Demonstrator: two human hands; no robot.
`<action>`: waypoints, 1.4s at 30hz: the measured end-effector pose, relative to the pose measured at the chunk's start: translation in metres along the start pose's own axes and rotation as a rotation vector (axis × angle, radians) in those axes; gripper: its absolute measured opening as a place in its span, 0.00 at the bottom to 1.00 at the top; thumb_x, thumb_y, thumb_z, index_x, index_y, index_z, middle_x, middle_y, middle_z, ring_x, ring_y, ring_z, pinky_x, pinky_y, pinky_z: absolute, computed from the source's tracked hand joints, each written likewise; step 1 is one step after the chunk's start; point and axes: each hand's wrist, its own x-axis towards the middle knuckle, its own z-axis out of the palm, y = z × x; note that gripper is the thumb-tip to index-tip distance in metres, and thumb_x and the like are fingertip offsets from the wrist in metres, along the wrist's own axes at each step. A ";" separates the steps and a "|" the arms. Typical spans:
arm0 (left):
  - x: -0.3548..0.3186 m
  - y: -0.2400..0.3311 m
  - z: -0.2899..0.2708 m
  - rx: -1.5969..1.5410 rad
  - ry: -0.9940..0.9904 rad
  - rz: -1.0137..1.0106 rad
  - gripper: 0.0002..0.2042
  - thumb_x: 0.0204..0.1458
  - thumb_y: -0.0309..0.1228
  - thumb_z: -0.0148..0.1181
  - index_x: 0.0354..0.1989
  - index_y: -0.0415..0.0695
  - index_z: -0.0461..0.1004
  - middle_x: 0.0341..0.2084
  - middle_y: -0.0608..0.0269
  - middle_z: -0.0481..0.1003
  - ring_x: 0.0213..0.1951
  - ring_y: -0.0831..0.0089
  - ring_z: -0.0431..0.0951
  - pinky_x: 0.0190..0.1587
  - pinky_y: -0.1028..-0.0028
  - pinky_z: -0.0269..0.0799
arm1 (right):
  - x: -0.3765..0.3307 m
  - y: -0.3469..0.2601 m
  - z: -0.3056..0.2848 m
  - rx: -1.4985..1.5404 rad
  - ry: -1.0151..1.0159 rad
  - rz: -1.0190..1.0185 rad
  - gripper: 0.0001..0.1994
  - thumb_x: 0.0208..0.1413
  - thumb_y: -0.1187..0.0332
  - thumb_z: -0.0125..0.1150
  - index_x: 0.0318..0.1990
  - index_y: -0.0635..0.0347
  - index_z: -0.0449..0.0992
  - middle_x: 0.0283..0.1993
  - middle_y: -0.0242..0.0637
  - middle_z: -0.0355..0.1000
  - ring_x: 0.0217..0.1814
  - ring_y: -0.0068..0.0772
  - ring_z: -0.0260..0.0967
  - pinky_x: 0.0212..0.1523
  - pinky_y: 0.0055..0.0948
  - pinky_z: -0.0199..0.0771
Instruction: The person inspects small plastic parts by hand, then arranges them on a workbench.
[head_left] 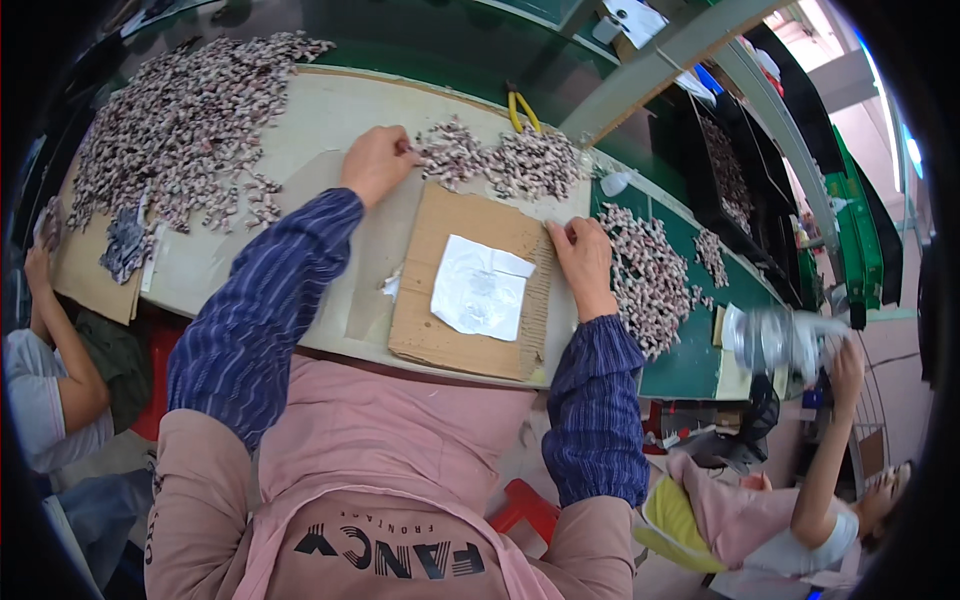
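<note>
My left hand (376, 166) is closed in a pinch at the left edge of a small heap of white-and-purple pieces (452, 152). A small purplish piece seems to sit between its fingertips, partly hidden. My right hand (584, 256) rests by the upper right corner of a brown cardboard sheet (420, 295). Its thumb and forefinger are pinched together, and what they hold, if anything, is too small to make out. On the cardboard lies a creased white sheet (482, 287). Another heap of the pieces (535, 163) lies between my hands, beyond the cardboard.
Yellow-handled pliers (520, 108) lie behind the heaps. A large pile (190, 130) covers the table's far left; another pile (645, 280) sits right of my hand. A small white cap-like item (615, 183) stands nearby. At right, a person (800, 500) holds a clear plastic bag (775, 340).
</note>
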 end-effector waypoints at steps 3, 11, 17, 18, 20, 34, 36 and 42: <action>-0.004 -0.020 -0.007 -0.107 0.028 0.027 0.11 0.47 0.35 0.66 0.31 0.40 0.77 0.26 0.51 0.79 0.32 0.56 0.81 0.35 0.62 0.75 | 0.003 0.011 -0.004 0.141 -0.018 0.068 0.09 0.56 0.68 0.63 0.34 0.67 0.77 0.33 0.49 0.74 0.34 0.52 0.73 0.37 0.45 0.71; -0.048 0.004 -0.041 -0.761 -0.297 -0.163 0.06 0.58 0.27 0.61 0.39 0.40 0.72 0.26 0.66 0.78 0.28 0.84 0.77 0.27 0.84 0.68 | -0.004 0.018 0.004 0.227 -0.012 0.009 0.14 0.55 0.76 0.61 0.49 0.61 0.79 0.40 0.43 0.75 0.36 0.40 0.76 0.39 0.34 0.76; -0.104 0.017 -0.062 -0.887 -0.386 -0.258 0.07 0.60 0.29 0.60 0.43 0.43 0.71 0.29 0.70 0.76 0.28 0.86 0.73 0.27 0.84 0.64 | 0.001 0.014 0.002 0.188 -0.042 0.013 0.14 0.53 0.75 0.59 0.48 0.57 0.78 0.43 0.49 0.73 0.47 0.55 0.73 0.47 0.46 0.73; -0.113 0.016 -0.064 -0.899 -0.367 -0.291 0.07 0.60 0.28 0.59 0.43 0.42 0.71 0.29 0.70 0.77 0.28 0.86 0.73 0.27 0.84 0.64 | 0.000 0.017 0.005 0.170 -0.025 0.027 0.14 0.53 0.75 0.59 0.48 0.57 0.78 0.43 0.49 0.73 0.47 0.55 0.73 0.47 0.46 0.73; -0.129 0.013 -0.067 -0.918 -0.364 -0.309 0.07 0.60 0.27 0.59 0.44 0.42 0.72 0.30 0.70 0.77 0.28 0.86 0.74 0.27 0.84 0.63 | 0.001 0.010 0.010 0.091 0.014 -0.019 0.10 0.54 0.73 0.58 0.44 0.59 0.77 0.42 0.49 0.73 0.46 0.55 0.73 0.45 0.48 0.74; -0.155 0.005 -0.056 -0.870 -0.256 -0.308 0.08 0.61 0.28 0.59 0.46 0.43 0.73 0.31 0.72 0.77 0.29 0.88 0.74 0.29 0.87 0.64 | 0.013 -0.009 0.000 -0.172 -0.078 -0.060 0.07 0.50 0.77 0.56 0.37 0.67 0.74 0.37 0.55 0.74 0.38 0.59 0.76 0.38 0.50 0.78; -0.155 0.000 -0.054 -0.871 -0.244 -0.296 0.08 0.61 0.28 0.59 0.46 0.43 0.73 0.31 0.72 0.77 0.29 0.88 0.74 0.29 0.87 0.64 | 0.012 -0.008 0.003 -0.192 -0.074 -0.055 0.07 0.50 0.78 0.56 0.38 0.68 0.73 0.36 0.56 0.74 0.37 0.60 0.76 0.38 0.50 0.79; -0.156 0.000 -0.054 -0.878 -0.212 -0.275 0.08 0.61 0.29 0.60 0.46 0.42 0.72 0.30 0.72 0.77 0.29 0.87 0.74 0.29 0.86 0.64 | 0.005 -0.006 0.009 -0.150 0.022 -0.018 0.08 0.51 0.79 0.54 0.40 0.69 0.69 0.37 0.58 0.72 0.34 0.61 0.76 0.35 0.50 0.78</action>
